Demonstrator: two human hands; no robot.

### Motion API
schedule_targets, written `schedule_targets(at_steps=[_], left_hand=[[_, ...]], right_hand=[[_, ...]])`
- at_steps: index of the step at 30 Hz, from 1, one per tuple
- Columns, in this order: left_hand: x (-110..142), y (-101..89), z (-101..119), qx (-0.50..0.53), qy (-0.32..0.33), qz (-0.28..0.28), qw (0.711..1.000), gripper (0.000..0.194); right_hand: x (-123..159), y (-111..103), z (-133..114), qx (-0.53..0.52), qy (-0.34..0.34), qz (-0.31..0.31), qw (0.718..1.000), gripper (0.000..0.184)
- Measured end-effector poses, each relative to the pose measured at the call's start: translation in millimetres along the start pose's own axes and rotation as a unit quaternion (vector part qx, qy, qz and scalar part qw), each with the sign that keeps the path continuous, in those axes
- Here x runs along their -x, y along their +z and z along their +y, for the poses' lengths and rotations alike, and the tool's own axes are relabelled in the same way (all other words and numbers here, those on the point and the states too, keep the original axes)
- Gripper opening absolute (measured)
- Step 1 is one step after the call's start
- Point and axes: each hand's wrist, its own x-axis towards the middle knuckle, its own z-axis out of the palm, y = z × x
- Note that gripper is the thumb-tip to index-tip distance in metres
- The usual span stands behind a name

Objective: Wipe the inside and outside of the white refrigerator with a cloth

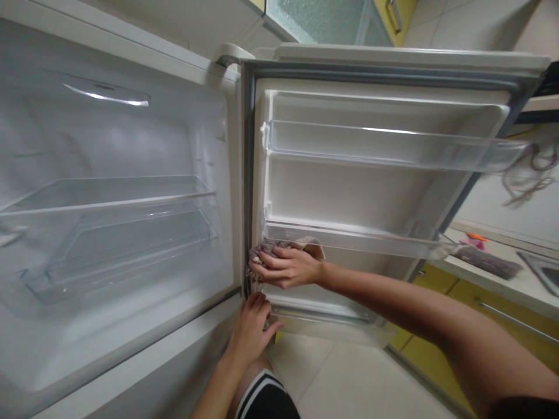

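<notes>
My right hand [288,267] presses a crumpled brown-grey cloth [264,251] against the hinge side of the open fridge door [332,198], just below the middle clear door shelf [349,237]. Its fingers are bent over the cloth, and a paler fold sticks out behind the wrist. Lower down, my left hand [254,323] has its fingers curled at the grey door seal [247,174], with the thumb out to the right. Those fingertips are partly hidden.
On the left, the lit fridge compartment [131,326] holds a glass shelf [109,192] and a clear drawer [131,238]. An upper clear shelf [384,142] crosses the door. At right, a counter [537,285] carries a grey cloth [487,260] above yellow cabinets [463,297].
</notes>
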Motion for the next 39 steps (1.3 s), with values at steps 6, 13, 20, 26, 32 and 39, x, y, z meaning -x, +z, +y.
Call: schedule_targets(at_steps=[6, 13, 20, 26, 32, 39], left_hand=[[-2, -0.5, -7, -0.025, 0.031, 0.019, 0.999, 0.039], [0, 8.0, -21, -0.014, 0.060, 0.042, 0.997, 0.036], [1, 13.0, -27, 0.024, 0.076, 0.074, 0.994, 0.033], [-1, 13.6, -34, 0.044, 0.068, 0.079, 0.994, 0.033], [-6, 7.2, -28, 0.075, 0.040, 0.048, 0.995, 0.038], [-7, 4.8, -17, 0.098, -0.016, 0.019, 0.995, 0.037]], right_hand=[[48, -4, 31, 0.079, 0.001, 0.036, 0.996, 0.033], [156, -85, 11, 0.039, 0.101, -0.108, 0.988, 0.051], [209, -187, -14, 0.105, 0.144, -0.122, 0.976, 0.025], [204, -195, -15, 0.164, 0.119, -0.111, 0.973, 0.024], [155, -125, -7, 0.170, 0.136, 0.014, 0.976, 0.018], [57, -8, 3, 0.088, 0.112, 0.120, 0.983, 0.014]])
